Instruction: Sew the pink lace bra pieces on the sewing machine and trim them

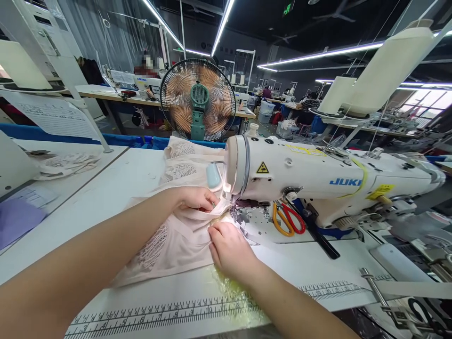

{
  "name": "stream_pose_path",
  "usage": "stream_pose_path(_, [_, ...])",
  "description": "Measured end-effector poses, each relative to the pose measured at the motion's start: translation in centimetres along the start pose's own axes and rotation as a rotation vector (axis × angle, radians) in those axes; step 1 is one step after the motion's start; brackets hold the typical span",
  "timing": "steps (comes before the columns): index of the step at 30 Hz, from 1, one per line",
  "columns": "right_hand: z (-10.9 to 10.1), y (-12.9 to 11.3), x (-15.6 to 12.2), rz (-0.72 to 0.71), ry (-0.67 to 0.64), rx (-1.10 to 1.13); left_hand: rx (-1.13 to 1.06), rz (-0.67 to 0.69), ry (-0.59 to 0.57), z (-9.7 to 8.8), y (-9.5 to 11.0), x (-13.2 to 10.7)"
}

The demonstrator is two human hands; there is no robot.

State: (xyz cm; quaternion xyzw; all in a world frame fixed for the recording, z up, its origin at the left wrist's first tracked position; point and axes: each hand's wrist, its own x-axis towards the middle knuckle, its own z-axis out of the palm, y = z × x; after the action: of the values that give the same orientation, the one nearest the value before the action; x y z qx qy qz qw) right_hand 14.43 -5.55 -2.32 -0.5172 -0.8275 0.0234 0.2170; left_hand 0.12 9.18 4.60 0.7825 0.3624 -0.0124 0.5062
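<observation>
A pale pink garment with lace panels [190, 226] lies spread and bunched on the white table, its edge reaching the needle area of the sewing machine [282, 165]. My left hand [199, 197] has its fingers closed on the fabric, just left of the needle. Nearer to me, my right hand [229, 245] pinches the garment's edge beside the machine's lit metal plate. What lies under the fingertips of both hands is hidden. A light blue guard piece [213, 176] hangs at the left of the machine head.
Scissors with orange and red handles [287, 219] lie on the machine bed by a black lever [323, 238]. A printed ruler strip [158, 314] and clear yellowish film [231, 292] run along the front edge. Beyond stands a large fan [198, 96]. Thread cones [388, 70] rise at right.
</observation>
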Motion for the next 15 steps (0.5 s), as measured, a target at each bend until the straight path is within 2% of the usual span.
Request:
stream_pose_path(3, [0.1, 0.1, 0.1, 0.044, 0.007, 0.041, -0.013, 0.0, -0.016, 0.4, 0.0, 0.3])
stream_pose_path(7, [-0.5, 0.1, 1.1, 0.129, -0.063, 0.08, -0.018, 0.002, -0.018, 0.6, -0.2, 0.5])
stream_pose_path(12, [-1.2, -0.2, 1.4, 0.142, -0.086, 0.079, -0.005, -0.052, 0.014, -0.3, 0.0, -0.2])
stream_pose_path(15, [-1.2, -0.3, 1.1, 0.131, -0.08, 0.084, -0.027, -0.033, 0.071, -0.7, 0.6, -0.9])
